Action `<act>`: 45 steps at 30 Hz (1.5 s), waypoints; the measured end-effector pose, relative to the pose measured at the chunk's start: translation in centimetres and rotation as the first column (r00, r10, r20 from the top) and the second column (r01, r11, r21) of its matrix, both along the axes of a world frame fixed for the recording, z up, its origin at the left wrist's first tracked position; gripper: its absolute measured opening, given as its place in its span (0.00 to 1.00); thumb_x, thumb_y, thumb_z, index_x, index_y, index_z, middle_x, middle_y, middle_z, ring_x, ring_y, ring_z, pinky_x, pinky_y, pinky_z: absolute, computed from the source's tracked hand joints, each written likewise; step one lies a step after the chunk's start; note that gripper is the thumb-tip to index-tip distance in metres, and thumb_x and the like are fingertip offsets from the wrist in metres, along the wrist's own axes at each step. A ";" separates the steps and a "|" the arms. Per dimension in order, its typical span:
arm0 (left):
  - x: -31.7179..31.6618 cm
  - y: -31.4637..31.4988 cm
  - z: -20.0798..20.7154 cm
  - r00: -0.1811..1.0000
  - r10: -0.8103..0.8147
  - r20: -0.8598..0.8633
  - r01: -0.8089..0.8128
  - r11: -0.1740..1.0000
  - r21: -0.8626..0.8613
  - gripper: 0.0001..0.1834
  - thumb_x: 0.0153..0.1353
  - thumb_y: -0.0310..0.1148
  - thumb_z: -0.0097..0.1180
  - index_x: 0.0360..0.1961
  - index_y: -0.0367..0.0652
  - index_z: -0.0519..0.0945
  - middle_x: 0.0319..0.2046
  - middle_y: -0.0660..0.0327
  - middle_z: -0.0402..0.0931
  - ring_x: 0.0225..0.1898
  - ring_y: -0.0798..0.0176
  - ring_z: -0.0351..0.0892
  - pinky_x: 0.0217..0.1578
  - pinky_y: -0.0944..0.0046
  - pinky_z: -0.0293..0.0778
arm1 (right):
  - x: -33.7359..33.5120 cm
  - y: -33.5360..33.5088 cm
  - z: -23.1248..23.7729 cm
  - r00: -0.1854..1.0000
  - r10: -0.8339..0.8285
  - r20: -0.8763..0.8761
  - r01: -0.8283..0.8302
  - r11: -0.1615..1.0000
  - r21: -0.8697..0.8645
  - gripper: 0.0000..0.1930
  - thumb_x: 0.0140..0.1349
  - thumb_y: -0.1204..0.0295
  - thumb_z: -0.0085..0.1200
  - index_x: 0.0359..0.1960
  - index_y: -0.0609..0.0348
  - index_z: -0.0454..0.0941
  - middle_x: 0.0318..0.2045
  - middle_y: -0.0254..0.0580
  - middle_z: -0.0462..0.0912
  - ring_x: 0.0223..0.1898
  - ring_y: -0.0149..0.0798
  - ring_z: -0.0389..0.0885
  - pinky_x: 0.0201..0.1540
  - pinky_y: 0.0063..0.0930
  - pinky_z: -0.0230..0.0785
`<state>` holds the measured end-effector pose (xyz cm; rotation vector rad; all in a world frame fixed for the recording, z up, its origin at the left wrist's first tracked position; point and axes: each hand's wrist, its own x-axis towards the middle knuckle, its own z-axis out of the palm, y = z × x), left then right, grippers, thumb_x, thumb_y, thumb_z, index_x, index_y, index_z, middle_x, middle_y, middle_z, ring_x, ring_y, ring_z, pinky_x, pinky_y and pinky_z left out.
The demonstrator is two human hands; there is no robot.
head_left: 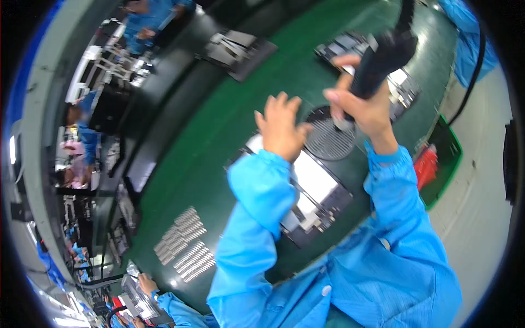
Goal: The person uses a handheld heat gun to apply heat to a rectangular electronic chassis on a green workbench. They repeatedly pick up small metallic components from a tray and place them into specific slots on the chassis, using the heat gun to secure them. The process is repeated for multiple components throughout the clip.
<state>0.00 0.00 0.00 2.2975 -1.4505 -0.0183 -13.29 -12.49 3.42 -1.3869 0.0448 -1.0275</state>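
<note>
My right hand (365, 106) grips a black power screwdriver (383, 60) held upright, its cable rising to the top edge. Its tip is hidden behind the hand, over a round black grille (325, 143) on a dark flat device (317, 197) with white panels. My left hand (281, 127) rests on the device's near end, beside the grille, fingers spread, holding nothing. Both forearms wear blue sleeves.
The device lies on a green conveyor belt (219, 147). More dark devices (238, 49) sit farther along the belt, one (402, 87) behind the screwdriver. Rows of small silver parts (185, 245) lie at the left. A green bin (445, 158) holds something red. Other workers in blue (158, 298) stand nearby.
</note>
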 end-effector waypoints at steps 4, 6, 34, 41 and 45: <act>-3.8 -0.5 0.2 0.974 -0.210 -0.084 0.208 0.978 -0.032 0.21 0.46 0.37 0.66 0.45 0.49 0.80 0.57 0.54 0.66 0.64 0.45 0.55 0.60 0.30 0.44 | -1.4 0.2 -0.9 0.997 -0.068 -0.035 0.067 0.997 -0.030 0.26 0.50 0.82 0.61 0.52 0.71 0.65 0.15 0.36 0.76 0.15 0.27 0.73 0.18 0.18 0.63; -5.1 -0.7 -0.2 0.951 -0.282 -0.122 0.279 0.959 -0.042 0.14 0.47 0.35 0.64 0.38 0.49 0.83 0.55 0.56 0.69 0.63 0.45 0.56 0.60 0.29 0.43 | -1.8 0.3 -1.2 0.999 -0.047 -0.025 0.046 0.997 -0.057 0.27 0.50 0.82 0.61 0.53 0.72 0.64 0.15 0.36 0.76 0.15 0.27 0.73 0.18 0.18 0.64; -3.6 2.0 0.3 1.000 -0.016 -0.024 0.011 0.981 -0.191 0.10 0.55 0.27 0.55 0.39 0.43 0.81 0.53 0.53 0.72 0.61 0.47 0.63 0.61 0.37 0.50 | -1.3 0.9 -2.5 0.985 -0.004 -0.173 -0.002 0.999 -0.037 0.18 0.48 0.83 0.63 0.39 0.65 0.69 0.15 0.34 0.76 0.15 0.24 0.74 0.18 0.17 0.64; -3.0 7.7 1.7 0.991 0.088 -0.096 -0.115 0.941 -0.318 0.07 0.52 0.25 0.60 0.33 0.36 0.82 0.47 0.49 0.77 0.52 0.52 0.75 0.55 0.57 0.65 | -0.6 1.2 -3.2 0.984 -0.024 -0.175 0.015 0.998 -0.057 0.16 0.48 0.83 0.64 0.37 0.64 0.70 0.15 0.33 0.75 0.14 0.23 0.73 0.18 0.16 0.63; -1.4 10.6 0.8 0.959 0.238 -0.153 -0.277 0.903 -0.328 0.07 0.52 0.25 0.61 0.32 0.36 0.82 0.47 0.51 0.77 0.50 0.54 0.77 0.49 0.58 0.71 | -0.4 1.2 -3.5 0.988 -0.009 -0.152 -0.001 0.998 -0.061 0.16 0.48 0.83 0.63 0.37 0.64 0.70 0.14 0.33 0.75 0.14 0.23 0.73 0.18 0.16 0.63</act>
